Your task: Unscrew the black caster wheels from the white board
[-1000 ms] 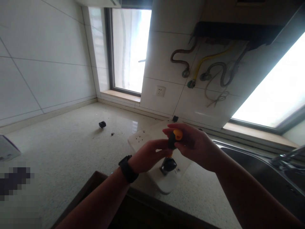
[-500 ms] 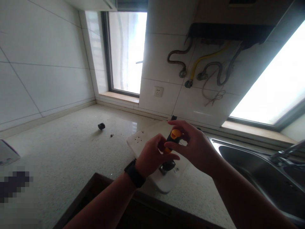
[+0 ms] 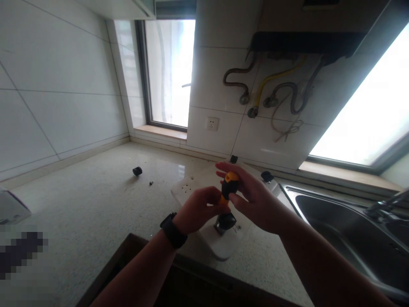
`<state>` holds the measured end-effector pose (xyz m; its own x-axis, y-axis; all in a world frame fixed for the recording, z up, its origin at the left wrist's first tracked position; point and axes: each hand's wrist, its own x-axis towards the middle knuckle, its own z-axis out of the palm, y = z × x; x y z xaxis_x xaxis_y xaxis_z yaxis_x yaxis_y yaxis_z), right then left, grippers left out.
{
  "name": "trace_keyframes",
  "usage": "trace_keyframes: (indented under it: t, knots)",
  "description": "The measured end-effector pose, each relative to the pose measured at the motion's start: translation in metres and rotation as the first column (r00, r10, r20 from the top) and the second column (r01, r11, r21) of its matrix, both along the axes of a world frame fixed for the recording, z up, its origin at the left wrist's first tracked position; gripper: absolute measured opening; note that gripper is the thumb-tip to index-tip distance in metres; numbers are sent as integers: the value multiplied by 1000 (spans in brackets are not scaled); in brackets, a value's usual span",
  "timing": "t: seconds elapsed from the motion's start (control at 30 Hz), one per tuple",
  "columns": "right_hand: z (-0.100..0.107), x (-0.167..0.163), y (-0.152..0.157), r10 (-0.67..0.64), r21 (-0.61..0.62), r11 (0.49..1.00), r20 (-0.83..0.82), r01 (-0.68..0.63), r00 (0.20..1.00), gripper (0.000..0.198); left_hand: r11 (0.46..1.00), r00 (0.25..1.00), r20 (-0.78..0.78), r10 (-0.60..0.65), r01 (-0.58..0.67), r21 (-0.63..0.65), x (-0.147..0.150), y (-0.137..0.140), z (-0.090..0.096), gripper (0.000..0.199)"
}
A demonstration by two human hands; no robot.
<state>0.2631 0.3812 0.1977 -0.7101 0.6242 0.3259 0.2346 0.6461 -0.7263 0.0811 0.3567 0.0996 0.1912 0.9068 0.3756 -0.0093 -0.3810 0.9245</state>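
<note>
An orange-and-black screwdriver (image 3: 229, 184) stands nearly upright over a white board (image 3: 219, 252) on the counter; its tip is hidden. My left hand (image 3: 201, 208) is closed around the lower orange part, thumb and fingers pinching it. My right hand (image 3: 252, 194) holds the handle between the thumb and the base of the fingers, with its fingertips stretched out past it. Just below my hands, a black caster wheel (image 3: 226, 221) sits on a metal plate on the board. Other black casters show at the board's far corner (image 3: 234, 159) and right corner (image 3: 267, 176).
On the counter (image 3: 105, 192) to the left lie a loose black wheel (image 3: 137, 171) and several small screws (image 3: 151, 183). A white box (image 3: 12, 207) stands at the left edge. To the right is a steel sink (image 3: 332, 230). An open drawer or cabinet (image 3: 134, 247) lies below the counter edge.
My right hand has shifted slightly left, its fingers straightening around the screwdriver handle. The handle now leans less and shows more of its black part. My left hand has moved slightly left.
</note>
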Motion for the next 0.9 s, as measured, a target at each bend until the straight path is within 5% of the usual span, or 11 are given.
trace_keyframes:
  t: [0.2, 0.4, 0.53, 0.67, 0.9]
  knots:
    - [4, -4, -4, -208, 198, 962, 73, 190, 976, 56, 981, 980, -57, 189, -186, 50, 13, 0, 1, 42]
    - [4, -6, -5, -248, 93, 964, -32, 250, 968, 57, 945, 935, -136, 327, -318, 81, 19, -1, 2, 50]
    - [3, -4, -4, -202, 56, 977, -49, 204, 978, 54, 973, 946, -241, 217, -191, 130, 9, -3, 1, 54]
    - [0, -1, -1, -72, 54, 996, -46, 75, 996, 59, 993, 949, -311, 42, -4, 122, -4, -10, -6, 28]
    - [-5, -7, 5, -6, -10, 1000, -144, 5, 990, 46, 997, 971, -226, 74, -71, 20, -3, -13, -23, 23]
